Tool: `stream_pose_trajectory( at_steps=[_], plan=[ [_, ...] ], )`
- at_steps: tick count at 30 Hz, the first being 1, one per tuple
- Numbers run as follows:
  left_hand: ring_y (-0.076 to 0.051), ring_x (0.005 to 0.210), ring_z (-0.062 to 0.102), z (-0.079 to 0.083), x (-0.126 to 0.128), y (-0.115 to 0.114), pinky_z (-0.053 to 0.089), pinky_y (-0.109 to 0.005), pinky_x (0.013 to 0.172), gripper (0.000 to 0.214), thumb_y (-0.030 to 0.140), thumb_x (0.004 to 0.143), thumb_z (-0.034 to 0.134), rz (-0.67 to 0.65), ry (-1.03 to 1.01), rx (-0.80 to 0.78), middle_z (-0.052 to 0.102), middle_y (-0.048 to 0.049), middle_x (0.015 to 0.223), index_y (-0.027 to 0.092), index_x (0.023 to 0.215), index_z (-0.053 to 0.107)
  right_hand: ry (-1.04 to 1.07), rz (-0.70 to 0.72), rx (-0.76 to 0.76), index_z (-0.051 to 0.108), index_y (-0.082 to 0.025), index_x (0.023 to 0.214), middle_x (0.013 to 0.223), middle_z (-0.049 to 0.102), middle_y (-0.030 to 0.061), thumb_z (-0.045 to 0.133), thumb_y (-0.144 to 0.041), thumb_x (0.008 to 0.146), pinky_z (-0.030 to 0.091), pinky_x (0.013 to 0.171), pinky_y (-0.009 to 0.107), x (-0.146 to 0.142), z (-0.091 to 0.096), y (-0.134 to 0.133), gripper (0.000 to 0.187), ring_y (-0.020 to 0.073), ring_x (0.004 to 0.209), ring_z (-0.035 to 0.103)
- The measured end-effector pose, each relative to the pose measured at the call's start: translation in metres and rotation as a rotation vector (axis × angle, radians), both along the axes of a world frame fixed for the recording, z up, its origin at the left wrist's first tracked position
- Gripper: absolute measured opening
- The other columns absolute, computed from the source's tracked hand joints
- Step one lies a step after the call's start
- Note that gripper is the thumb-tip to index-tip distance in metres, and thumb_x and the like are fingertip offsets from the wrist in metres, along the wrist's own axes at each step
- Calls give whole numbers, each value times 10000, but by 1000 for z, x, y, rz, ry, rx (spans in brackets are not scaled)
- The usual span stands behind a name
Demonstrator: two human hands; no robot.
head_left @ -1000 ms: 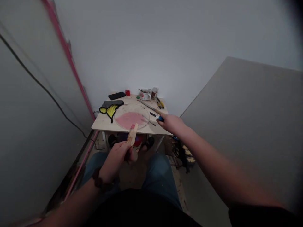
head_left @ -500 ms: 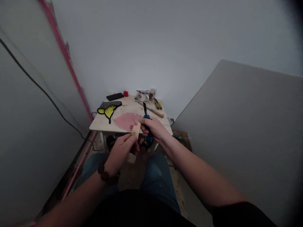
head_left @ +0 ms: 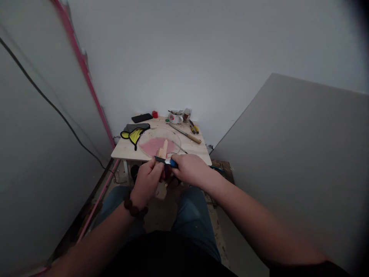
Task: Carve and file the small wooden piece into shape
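Observation:
My left hand (head_left: 147,181) is closed round a small pale wooden piece (head_left: 164,149), held upright in front of the low table (head_left: 198,155). My right hand (head_left: 188,170) grips a blue-handled knife (head_left: 166,162). Its dark blade lies across the wood just above my left fingers and points left. Both hands meet over my knees, short of the table's front edge. A dark bead bracelet (head_left: 135,207) sits on my left wrist.
On the table lie a round clear plate with a pink patch (head_left: 158,144), a yellow and black cloth (head_left: 133,135), a black phone (head_left: 142,117), a red cap (head_left: 155,114), a mug (head_left: 174,117), a wooden-handled tool (head_left: 186,134) and pliers (head_left: 193,127). Grey boards stand left and right.
My right hand reached to the table's right side, took the blue-handled knife and brought it back to the wood. The blade has swung from upright to lying across the piece.

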State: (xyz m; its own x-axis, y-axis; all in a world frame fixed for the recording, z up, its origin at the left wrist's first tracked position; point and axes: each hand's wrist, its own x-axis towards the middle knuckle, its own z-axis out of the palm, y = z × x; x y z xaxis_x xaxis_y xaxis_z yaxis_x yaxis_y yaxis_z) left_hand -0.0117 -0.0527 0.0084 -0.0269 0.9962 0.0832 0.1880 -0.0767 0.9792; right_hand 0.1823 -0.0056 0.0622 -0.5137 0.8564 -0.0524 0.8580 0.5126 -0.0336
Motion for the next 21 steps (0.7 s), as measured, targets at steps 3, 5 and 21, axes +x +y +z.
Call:
stream_pose_trajectory(
  at_steps=[3, 5, 21],
  plan=[
    [-197, 631, 579, -5, -2, 2, 436, -322, 634, 398, 411, 1034, 581, 6, -14, -7, 623, -2, 627, 255, 668, 607, -32, 15, -7, 792, -226, 1278, 1194, 888, 142, 617, -417, 1117, 466, 752, 351, -1, -1, 8, 306, 323, 999, 825],
    [-201, 625, 570, -8, -2, 3, 432, -329, 631, 410, 401, 1034, 584, 15, -27, -19, 611, -5, 618, 259, 650, 599, -51, 21, -17, 784, -230, 1313, 1231, 886, 143, 621, -430, 1126, 494, 787, 352, -2, -2, 12, 318, 333, 1059, 831],
    [-201, 601, 554, -9, -15, -21, 407, -325, 599, 399, 356, 1011, 581, 37, -31, -93, 588, -10, 600, 264, 623, 604, -172, -367, -66, 838, -158, 1373, 1241, 871, 247, 617, -348, 1126, 537, 853, 361, 49, 6, 71, 381, 345, 1102, 825]
  ],
)
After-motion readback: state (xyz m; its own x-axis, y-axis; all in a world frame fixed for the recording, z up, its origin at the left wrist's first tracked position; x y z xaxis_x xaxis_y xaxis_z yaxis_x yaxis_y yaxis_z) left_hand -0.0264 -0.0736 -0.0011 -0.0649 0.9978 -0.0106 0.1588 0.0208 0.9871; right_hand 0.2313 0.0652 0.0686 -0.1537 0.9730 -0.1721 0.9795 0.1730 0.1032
